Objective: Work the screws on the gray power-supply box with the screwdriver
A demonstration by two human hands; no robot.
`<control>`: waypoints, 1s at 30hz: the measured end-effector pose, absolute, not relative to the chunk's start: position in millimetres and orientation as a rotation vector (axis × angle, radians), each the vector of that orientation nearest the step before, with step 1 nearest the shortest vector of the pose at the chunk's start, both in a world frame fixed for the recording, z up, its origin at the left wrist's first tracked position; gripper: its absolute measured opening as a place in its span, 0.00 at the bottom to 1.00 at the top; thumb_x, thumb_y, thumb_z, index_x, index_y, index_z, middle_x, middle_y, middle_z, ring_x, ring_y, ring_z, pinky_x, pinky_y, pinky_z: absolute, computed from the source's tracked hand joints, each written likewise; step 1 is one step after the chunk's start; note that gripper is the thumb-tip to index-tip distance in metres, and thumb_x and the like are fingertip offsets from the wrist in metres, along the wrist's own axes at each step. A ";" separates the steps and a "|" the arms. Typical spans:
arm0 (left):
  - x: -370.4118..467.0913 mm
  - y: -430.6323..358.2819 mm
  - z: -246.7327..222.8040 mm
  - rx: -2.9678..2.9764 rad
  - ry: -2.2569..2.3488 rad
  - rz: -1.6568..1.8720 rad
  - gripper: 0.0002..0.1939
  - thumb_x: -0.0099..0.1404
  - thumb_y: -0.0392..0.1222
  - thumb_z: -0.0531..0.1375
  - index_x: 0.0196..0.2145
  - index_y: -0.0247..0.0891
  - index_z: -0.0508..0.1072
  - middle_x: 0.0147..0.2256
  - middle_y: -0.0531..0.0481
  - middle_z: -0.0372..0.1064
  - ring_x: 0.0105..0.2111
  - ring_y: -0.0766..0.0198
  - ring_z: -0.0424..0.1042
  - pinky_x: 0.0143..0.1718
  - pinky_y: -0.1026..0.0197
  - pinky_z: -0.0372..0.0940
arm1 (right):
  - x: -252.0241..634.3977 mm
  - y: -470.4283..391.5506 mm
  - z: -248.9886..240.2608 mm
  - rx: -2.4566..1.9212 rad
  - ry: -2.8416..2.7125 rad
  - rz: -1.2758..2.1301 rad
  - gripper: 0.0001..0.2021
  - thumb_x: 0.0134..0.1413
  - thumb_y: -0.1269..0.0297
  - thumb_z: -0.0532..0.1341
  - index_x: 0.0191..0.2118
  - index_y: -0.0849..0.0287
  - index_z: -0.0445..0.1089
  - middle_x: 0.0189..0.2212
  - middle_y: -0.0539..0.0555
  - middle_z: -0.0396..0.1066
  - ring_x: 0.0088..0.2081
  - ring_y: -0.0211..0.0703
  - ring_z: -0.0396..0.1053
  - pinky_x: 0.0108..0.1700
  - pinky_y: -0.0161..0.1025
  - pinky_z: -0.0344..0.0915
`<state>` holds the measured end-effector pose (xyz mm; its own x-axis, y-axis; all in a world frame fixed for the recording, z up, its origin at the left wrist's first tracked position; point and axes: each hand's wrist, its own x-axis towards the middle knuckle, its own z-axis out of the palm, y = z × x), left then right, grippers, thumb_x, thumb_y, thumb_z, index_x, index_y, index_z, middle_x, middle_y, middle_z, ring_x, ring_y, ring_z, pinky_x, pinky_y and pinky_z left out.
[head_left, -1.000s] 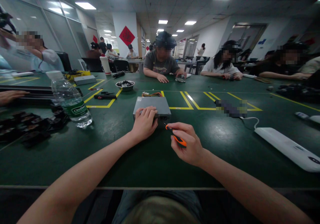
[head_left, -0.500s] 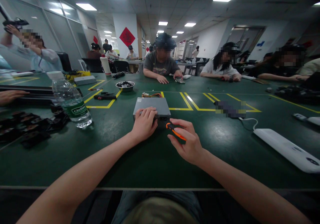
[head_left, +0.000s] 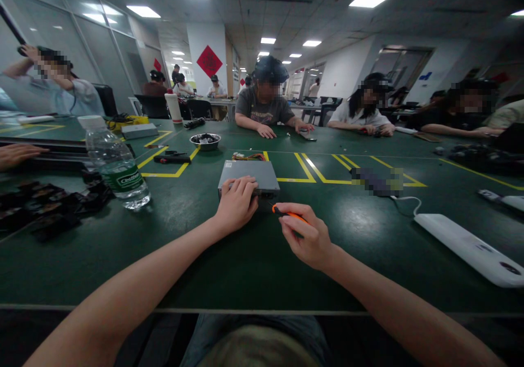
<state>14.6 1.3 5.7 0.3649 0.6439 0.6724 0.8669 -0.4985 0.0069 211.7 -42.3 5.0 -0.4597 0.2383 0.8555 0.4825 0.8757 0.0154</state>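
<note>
A grey metal computer power supply [head_left: 249, 172] lies flat on the green table, with a bundle of coloured wires [head_left: 249, 157] at its far side. My left hand [head_left: 237, 200] grips its near left part, fingers over the top and thumb at the front face. In my right hand [head_left: 307, 233] is an orange and black screwdriver [head_left: 291, 214], held between thumb and fingers. Its thin shaft points towards the front right of the power supply; whether the tip touches is too small to tell.
At left stand a water bottle [head_left: 118, 165] and a heap of black parts [head_left: 49, 206]. Further back is a metal bowl [head_left: 205, 141] of small parts, near a black tool [head_left: 172, 158]. A white power bank [head_left: 470, 250] lies at right. Co-workers sit opposite.
My right hand has closed more around the screwdriver and its grip has turned flatter, the handle now pointing back into the palm. My left hand and the power supply stay put.
</note>
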 end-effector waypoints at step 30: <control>14.5 1.7 5.9 -2.280 -1.351 -0.872 0.11 0.64 0.39 0.51 0.44 0.39 0.64 0.51 0.44 0.64 0.51 0.55 0.62 0.52 0.49 0.50 | 234.0 -41.4 23.1 -0.462 -2.001 -0.472 0.09 0.42 0.77 0.59 0.30 0.56 0.62 0.34 0.52 0.72 0.33 0.39 0.73 0.33 0.35 0.73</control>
